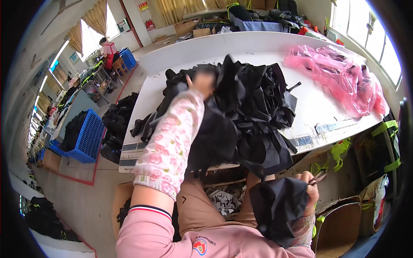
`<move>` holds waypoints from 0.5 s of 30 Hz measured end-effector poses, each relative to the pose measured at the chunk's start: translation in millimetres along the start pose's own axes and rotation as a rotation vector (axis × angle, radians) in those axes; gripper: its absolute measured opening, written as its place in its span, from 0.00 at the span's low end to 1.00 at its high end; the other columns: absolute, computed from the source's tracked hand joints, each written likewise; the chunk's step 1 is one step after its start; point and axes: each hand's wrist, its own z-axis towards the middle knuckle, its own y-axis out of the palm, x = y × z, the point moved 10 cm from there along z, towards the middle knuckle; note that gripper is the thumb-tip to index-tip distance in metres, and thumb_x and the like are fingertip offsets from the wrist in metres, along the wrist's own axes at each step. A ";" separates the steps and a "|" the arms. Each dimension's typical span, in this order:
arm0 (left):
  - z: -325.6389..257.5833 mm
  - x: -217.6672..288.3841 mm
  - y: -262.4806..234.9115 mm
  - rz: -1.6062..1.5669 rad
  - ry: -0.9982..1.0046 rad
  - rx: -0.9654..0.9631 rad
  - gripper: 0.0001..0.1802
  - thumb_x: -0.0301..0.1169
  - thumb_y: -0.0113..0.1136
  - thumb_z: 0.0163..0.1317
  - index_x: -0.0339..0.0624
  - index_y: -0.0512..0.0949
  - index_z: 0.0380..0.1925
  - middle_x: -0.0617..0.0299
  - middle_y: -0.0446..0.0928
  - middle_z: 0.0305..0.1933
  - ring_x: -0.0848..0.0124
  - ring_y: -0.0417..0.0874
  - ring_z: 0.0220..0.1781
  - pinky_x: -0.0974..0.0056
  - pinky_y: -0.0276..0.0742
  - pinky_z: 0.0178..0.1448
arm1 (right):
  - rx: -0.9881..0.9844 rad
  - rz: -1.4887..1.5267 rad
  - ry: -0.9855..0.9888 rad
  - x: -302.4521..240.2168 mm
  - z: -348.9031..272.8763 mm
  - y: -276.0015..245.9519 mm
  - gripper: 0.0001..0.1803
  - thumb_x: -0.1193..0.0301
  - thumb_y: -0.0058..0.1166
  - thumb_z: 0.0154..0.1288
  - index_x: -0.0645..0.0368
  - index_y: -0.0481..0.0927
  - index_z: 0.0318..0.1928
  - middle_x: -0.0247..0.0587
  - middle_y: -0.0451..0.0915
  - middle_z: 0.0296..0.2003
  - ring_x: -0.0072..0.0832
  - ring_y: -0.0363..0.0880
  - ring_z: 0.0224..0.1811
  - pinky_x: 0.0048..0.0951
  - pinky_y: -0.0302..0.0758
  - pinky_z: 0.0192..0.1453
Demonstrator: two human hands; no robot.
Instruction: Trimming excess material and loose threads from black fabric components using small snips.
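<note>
My left arm, in a pink floral sleeve cover, reaches across the white table (329, 103). My left hand (203, 84) is over the far left part of a heap of black fabric pieces (262, 94); its fingers are blurred. By my right thigh, below the table's front edge, my right hand (310, 193) is closed. From it hangs a dark fabric piece (278, 206), and the dark tips of what look like thread snips (318, 178) stick out beyond the fingers. More black cloth (213, 142) drapes over the front edge above my lap.
Pink plastic wrapping (340, 81) lies on the table's right side. An open cardboard box (340, 228) stands at lower right. On the left floor are a blue crate (88, 135) and a dark cloth pile (120, 122). Another person (110, 51) sits farther back.
</note>
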 end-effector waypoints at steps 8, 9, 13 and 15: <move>-61.1 -41.4 -22.5 -0.901 0.022 0.499 0.34 0.43 0.67 0.57 0.39 0.70 0.60 0.44 0.66 0.67 0.52 0.63 0.71 0.58 0.59 0.72 | -0.015 -0.116 0.175 34.5 7.1 19.2 0.16 0.63 0.60 0.50 0.58 0.67 0.24 0.38 0.71 0.26 0.27 0.69 0.31 0.26 0.67 0.35; -77.9 -51.4 -47.5 -0.934 0.017 0.544 0.33 0.43 0.67 0.58 0.39 0.70 0.60 0.45 0.66 0.67 0.52 0.64 0.71 0.58 0.59 0.72 | -0.027 -0.105 0.196 38.7 9.3 23.4 0.16 0.63 0.60 0.50 0.58 0.67 0.24 0.38 0.71 0.26 0.27 0.69 0.31 0.26 0.67 0.35; -144.8 -51.7 -102.6 -0.870 0.144 0.534 0.33 0.46 0.66 0.59 0.42 0.70 0.60 0.48 0.65 0.67 0.53 0.62 0.71 0.55 0.54 0.74 | -0.048 -0.105 0.172 41.1 9.5 36.8 0.17 0.63 0.60 0.51 0.56 0.64 0.23 0.35 0.68 0.23 0.24 0.66 0.27 0.25 0.65 0.32; -168.1 -18.0 -76.3 -0.497 0.316 0.220 0.44 0.48 0.69 0.53 0.52 0.61 0.68 0.49 0.53 0.74 0.51 0.50 0.77 0.42 0.45 0.75 | -0.105 -0.060 0.203 48.9 10.0 45.5 0.16 0.64 0.60 0.51 0.58 0.66 0.24 0.35 0.69 0.24 0.24 0.66 0.28 0.25 0.65 0.32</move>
